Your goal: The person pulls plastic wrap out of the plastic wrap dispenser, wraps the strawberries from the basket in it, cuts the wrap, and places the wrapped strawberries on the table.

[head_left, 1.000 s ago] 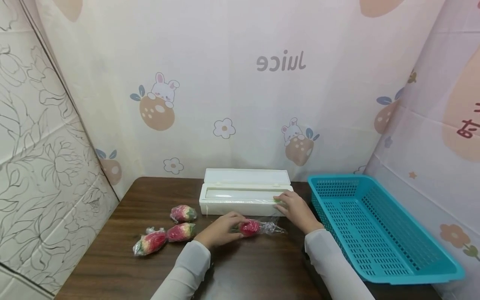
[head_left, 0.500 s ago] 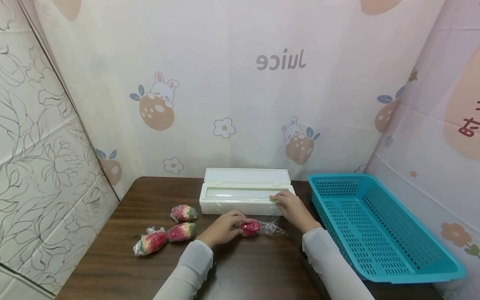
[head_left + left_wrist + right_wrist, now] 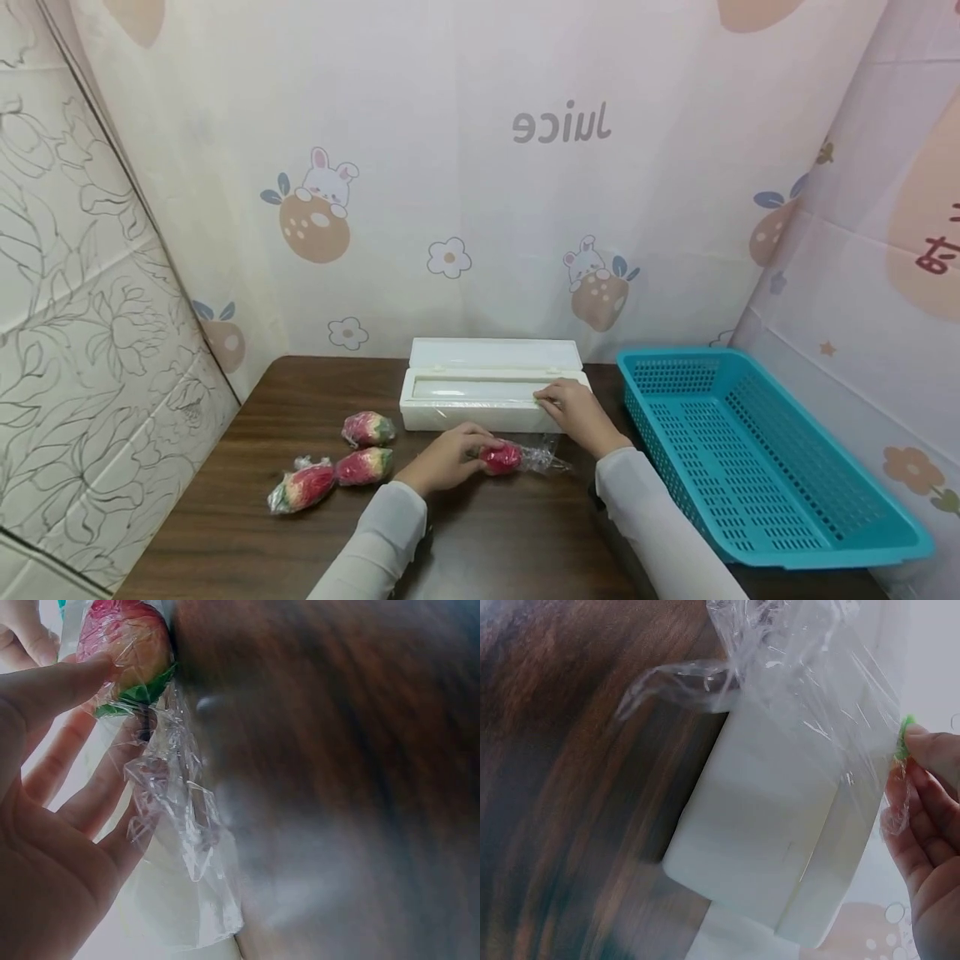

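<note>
My left hand [image 3: 444, 460] holds a red and yellow toy-like fruit [image 3: 504, 457] with green leaves, wrapped in clear film, in front of the white cling film dispenser [image 3: 465, 417]. Crumpled cling film [image 3: 180, 802] trails from the fruit past the fingers in the left wrist view. At the dispenser's right end, my right hand [image 3: 583, 417] pinches a small green slider cutter [image 3: 904, 739] between thumb and fingers. Film [image 3: 810, 697] stretches wrinkled over the dispenser's front in the right wrist view. The dispenser's lid stands raised at its back.
Left of the hands lie several film-wrapped fruits [image 3: 365, 466] on the dark wooden table [image 3: 510, 542]. A turquoise perforated basket [image 3: 772, 475] stands to the right, close beside the right forearm. A patterned curtain [image 3: 487, 208] hangs behind the table.
My right hand has slid a little to the left along the dispenser with the green slider cutter. My left hand stays almost in place on the wrapped fruit.
</note>
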`<state>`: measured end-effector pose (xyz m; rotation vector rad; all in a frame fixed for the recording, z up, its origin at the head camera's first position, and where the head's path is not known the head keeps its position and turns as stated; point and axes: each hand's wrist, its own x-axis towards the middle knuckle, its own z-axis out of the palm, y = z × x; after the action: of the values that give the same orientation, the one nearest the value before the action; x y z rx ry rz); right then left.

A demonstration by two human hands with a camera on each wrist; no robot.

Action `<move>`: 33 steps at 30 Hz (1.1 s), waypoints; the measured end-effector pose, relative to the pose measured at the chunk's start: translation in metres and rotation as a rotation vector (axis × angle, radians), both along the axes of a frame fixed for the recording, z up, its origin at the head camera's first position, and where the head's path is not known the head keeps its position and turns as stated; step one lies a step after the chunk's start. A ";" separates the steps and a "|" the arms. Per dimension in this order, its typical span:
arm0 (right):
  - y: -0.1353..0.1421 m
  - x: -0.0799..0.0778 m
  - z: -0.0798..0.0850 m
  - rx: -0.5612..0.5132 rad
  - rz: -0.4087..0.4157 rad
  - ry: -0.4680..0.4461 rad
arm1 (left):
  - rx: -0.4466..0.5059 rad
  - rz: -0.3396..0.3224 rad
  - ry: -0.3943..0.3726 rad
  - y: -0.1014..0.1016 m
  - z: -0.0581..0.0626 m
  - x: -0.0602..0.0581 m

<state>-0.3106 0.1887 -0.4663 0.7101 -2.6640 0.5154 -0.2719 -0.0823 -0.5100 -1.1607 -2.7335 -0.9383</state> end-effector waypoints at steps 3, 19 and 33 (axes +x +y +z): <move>-0.004 -0.003 0.001 0.013 0.032 0.002 | 0.000 0.000 0.000 0.000 -0.001 0.000; -0.003 -0.001 0.005 0.028 0.030 -0.073 | 0.322 0.353 0.111 -0.042 0.024 -0.005; -0.005 -0.007 0.007 0.010 0.055 -0.063 | 0.397 0.722 -0.117 -0.077 0.024 -0.019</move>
<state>-0.3176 0.1842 -0.4598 0.7845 -2.7137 0.5479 -0.2905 -0.1596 -0.4862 -0.0381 -2.5307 -1.3330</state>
